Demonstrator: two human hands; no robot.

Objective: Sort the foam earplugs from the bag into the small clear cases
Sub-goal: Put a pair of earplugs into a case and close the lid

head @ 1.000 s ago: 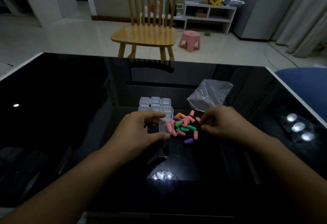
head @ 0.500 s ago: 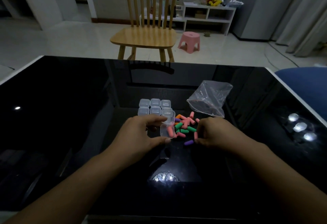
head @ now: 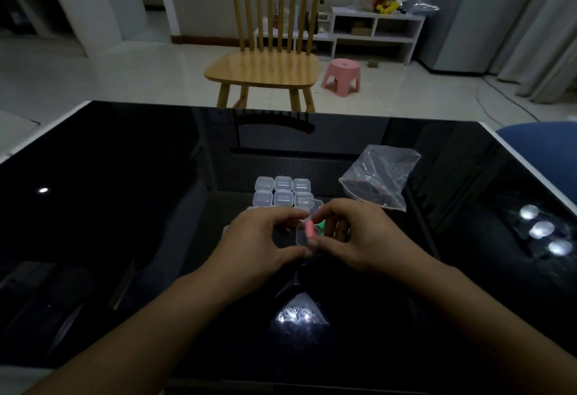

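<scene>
Our glossy black surface [head: 125, 207], with our six shut cases [head: 282, 195] and bag [head: 379, 177] on it.

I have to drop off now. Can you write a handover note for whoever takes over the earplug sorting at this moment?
Left hand: holds an open clear case above the table.
Right hand: pinches a pink earplug at the case's mouth.
Other cases: six, shut, in a block behind the hands; contents unclear.
Bag: looks empty, at right rear.
Loose earplugs: mostly hidden under the hands; one green shows.
Left: seat the pink one, shut the case, carry on with the pile.
</scene>
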